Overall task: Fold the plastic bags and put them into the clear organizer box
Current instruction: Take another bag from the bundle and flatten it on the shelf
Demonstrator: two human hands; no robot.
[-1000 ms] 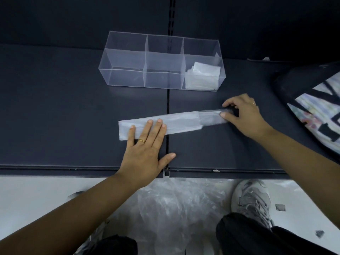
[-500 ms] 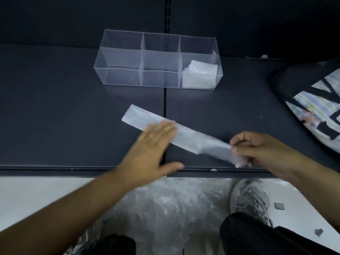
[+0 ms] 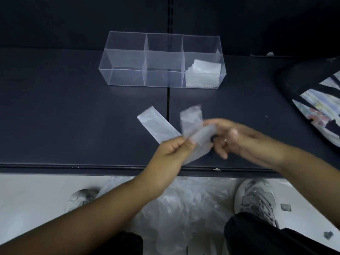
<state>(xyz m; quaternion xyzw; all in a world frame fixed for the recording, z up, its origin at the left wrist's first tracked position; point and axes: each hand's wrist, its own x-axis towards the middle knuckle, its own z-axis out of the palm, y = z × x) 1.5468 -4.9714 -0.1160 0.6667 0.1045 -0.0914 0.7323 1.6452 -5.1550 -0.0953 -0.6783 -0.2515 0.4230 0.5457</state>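
Left hand [image 3: 173, 151]: raised just above the shelf, thumb and forefinger pinching the plastic bag strip [image 3: 156, 124] near its middle; the other fingers are curled under.
Right hand [image 3: 239, 140]: motion-blurred; thumb and fingers are closed on the strip just right of the left hand's pinch. A ring [image 3: 225, 144] shows on one finger.
Plastic bag strip: a long, narrow, translucent band, already folded lengthwise. Its far-left end lies flat on the shelf, slanting away to the upper left. The middle is lifted between the two hands. A short end stands up above the right thumb, bent back over the band. A lower flap hangs under the hands towards the shelf's front edge.
Clear organizer box [image 3: 125, 78]: at the back of the shelf, well apart from the hands; three compartments in a row.
Folded bags [image 3: 202, 78]: a neat white stack in the right compartment, filling most of it. The middle and left compartments hold nothing visible.
Shelf [image 3: 64, 116]: dark, matte, with a seam running front to back under the box and just beside the strip's flat end.
Patterned bag [image 3: 322, 107]: at the right edge, on the shelf, black with pale printed panels.
Floor: a heap of loose clear plastic bags [image 3: 184, 205] between the person's grey shoes [image 3: 257, 197], below the shelf's front edge.
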